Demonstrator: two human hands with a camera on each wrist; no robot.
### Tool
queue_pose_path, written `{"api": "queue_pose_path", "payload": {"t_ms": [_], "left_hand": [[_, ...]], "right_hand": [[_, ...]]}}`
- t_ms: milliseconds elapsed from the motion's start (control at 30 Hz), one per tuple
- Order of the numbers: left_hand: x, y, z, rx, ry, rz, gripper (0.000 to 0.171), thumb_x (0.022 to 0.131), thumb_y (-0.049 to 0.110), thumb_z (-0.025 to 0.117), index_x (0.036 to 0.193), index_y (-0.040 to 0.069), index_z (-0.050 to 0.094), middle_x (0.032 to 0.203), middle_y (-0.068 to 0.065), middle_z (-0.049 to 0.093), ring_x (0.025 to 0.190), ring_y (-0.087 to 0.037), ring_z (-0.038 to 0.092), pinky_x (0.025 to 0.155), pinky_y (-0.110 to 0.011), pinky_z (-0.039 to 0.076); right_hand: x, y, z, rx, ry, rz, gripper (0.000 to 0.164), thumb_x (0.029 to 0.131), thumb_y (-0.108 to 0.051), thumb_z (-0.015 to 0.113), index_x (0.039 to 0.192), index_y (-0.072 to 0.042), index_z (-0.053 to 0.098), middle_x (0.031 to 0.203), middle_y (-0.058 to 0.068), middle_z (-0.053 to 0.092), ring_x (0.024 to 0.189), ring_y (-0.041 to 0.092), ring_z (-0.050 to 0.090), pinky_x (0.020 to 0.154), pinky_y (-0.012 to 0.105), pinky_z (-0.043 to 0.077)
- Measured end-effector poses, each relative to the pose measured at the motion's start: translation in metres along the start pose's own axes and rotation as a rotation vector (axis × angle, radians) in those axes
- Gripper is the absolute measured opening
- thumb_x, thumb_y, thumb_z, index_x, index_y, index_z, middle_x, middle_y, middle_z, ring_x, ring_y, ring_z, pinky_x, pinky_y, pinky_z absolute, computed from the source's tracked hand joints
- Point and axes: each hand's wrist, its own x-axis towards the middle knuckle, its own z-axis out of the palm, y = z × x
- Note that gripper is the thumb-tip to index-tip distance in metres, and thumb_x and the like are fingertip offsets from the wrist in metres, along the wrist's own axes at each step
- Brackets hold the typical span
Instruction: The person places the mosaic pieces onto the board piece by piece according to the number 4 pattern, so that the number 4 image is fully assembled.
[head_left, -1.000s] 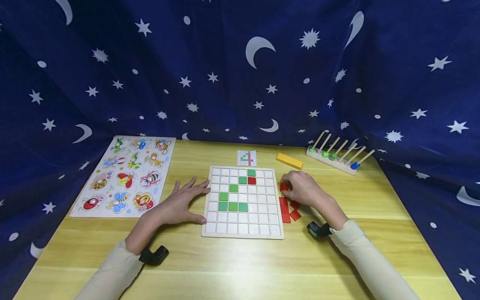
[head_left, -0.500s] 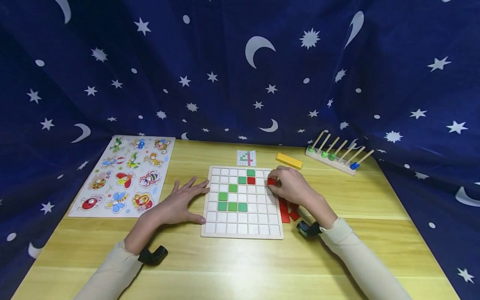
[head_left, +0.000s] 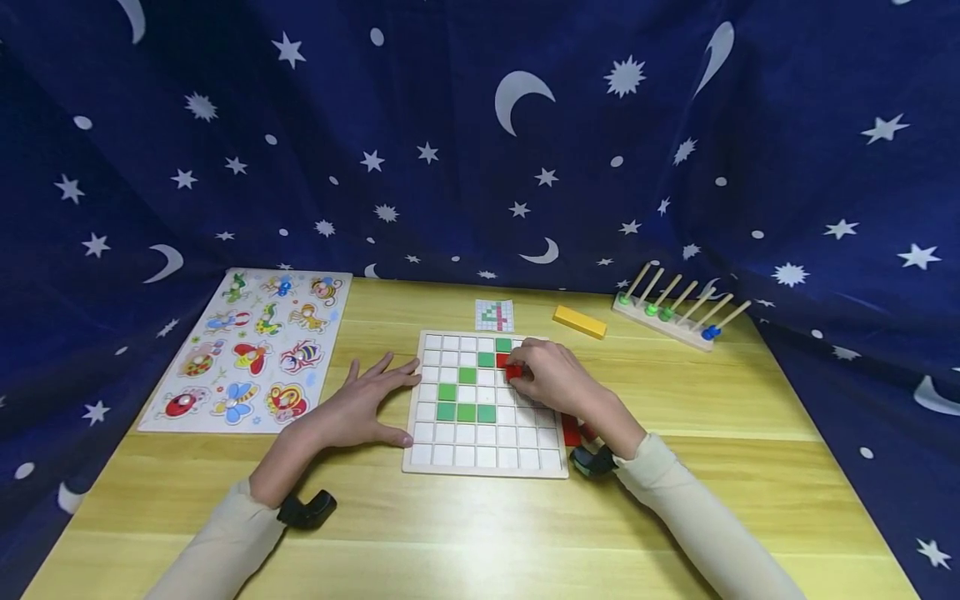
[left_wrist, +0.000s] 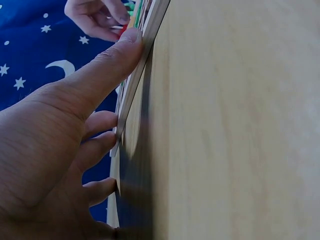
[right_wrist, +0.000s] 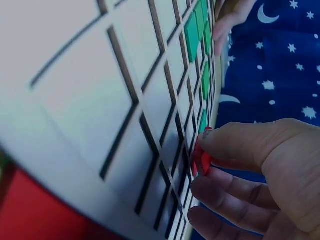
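Note:
A white grid board (head_left: 465, 458) lies on the table, with several green square tiles (head_left: 467, 412) set in its cells. One red tile (head_left: 502, 360) sits in the upper part of the grid. Just below it, my right hand (head_left: 553, 377) pinches another red square tile (right_wrist: 206, 162) between thumb and fingers, low over the board. My left hand (head_left: 363, 408) is spread along the board's left edge, its thumb (left_wrist: 107, 65) and some fingertips touching the rim. More red tiles (head_left: 572, 431) lie beside the board's right edge, partly hidden under my right wrist.
Behind the board lies a small pattern card (head_left: 494, 316); a yellow block (head_left: 579, 322) is to its right. A peg stand (head_left: 663, 321) with green and blue beads stands at the back right. An insect peg puzzle (head_left: 258, 354) lies at the left.
My right hand has picked a red tile from the pile at the right and carried it left over the board, beneath the placed red tile. My left hand has stayed put.

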Motion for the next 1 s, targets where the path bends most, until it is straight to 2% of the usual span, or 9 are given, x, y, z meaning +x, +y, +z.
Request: {"api": "queue_pose_path", "payload": {"t_ms": [167, 267, 500, 667, 767, 1000], "left_hand": [[0.002, 0.000, 0.000, 0.005, -0.004, 0.003, 0.093, 0.074, 0.060, 0.081, 0.151, 0.020, 0.046, 0.164, 0.004, 0.022, 0.151, -0.035, 0.006, 0.111, -0.071, -0.007], [0.002, 0.000, 0.000, 0.006, -0.002, 0.003, 0.094, 0.074, 0.060, 0.081, 0.151, 0.021, 0.046, 0.164, 0.004, 0.023, 0.151, -0.034, 0.006, 0.111, -0.070, -0.007], [0.002, 0.000, 0.000, 0.004, -0.003, -0.002, 0.095, 0.073, 0.061, 0.081, 0.151, 0.020, 0.046, 0.164, 0.003, 0.023, 0.151, -0.035, 0.006, 0.111, -0.071, -0.007], [0.000, -0.001, -0.001, 0.003, 0.009, 0.000, 0.095, 0.073, 0.060, 0.082, 0.151, 0.020, 0.046, 0.164, 0.002, 0.024, 0.151, -0.036, 0.007, 0.111, -0.071, -0.007], [-0.001, -0.001, -0.002, -0.002, 0.009, -0.004, 0.094, 0.074, 0.058, 0.082, 0.151, 0.020, 0.046, 0.164, 0.003, 0.023, 0.151, -0.035, 0.007, 0.111, -0.070, -0.008], [-0.001, -0.001, -0.001, -0.001, 0.003, 0.006, 0.093, 0.075, 0.060, 0.081, 0.151, 0.018, 0.046, 0.164, 0.002, 0.023, 0.151, -0.035, 0.006, 0.111, -0.071, -0.007]], "right_hand": [[0.002, -0.003, 0.005, -0.006, -0.014, -0.003, 0.021, 0.083, -0.010, 0.078, 0.103, -0.006, 0.076, 0.096, 0.003, 0.068, 0.081, 0.017, 0.061, 0.070, 0.036, 0.054], [0.003, -0.005, 0.006, -0.007, -0.018, -0.003, 0.019, 0.082, -0.008, 0.078, 0.101, -0.008, 0.075, 0.094, 0.003, 0.066, 0.077, 0.016, 0.058, 0.066, 0.034, 0.052], [0.006, -0.009, 0.005, -0.016, -0.057, -0.016, 0.010, 0.085, -0.006, 0.077, 0.093, -0.011, 0.074, 0.083, -0.001, 0.056, 0.066, 0.016, 0.046, 0.055, 0.029, 0.039], [0.009, -0.011, 0.005, -0.026, -0.079, -0.025, 0.008, 0.086, -0.006, 0.076, 0.088, -0.012, 0.071, 0.078, -0.001, 0.051, 0.066, 0.017, 0.042, 0.053, 0.028, 0.033], [0.009, -0.012, 0.006, -0.014, -0.079, -0.028, 0.008, 0.086, -0.006, 0.076, 0.090, -0.012, 0.073, 0.080, -0.001, 0.053, 0.067, 0.016, 0.044, 0.054, 0.028, 0.035], [-0.003, -0.009, -0.003, 0.033, -0.020, -0.009, 0.018, 0.085, -0.004, 0.074, 0.102, -0.009, 0.077, 0.093, 0.003, 0.068, 0.076, 0.015, 0.058, 0.064, 0.033, 0.050]]}}
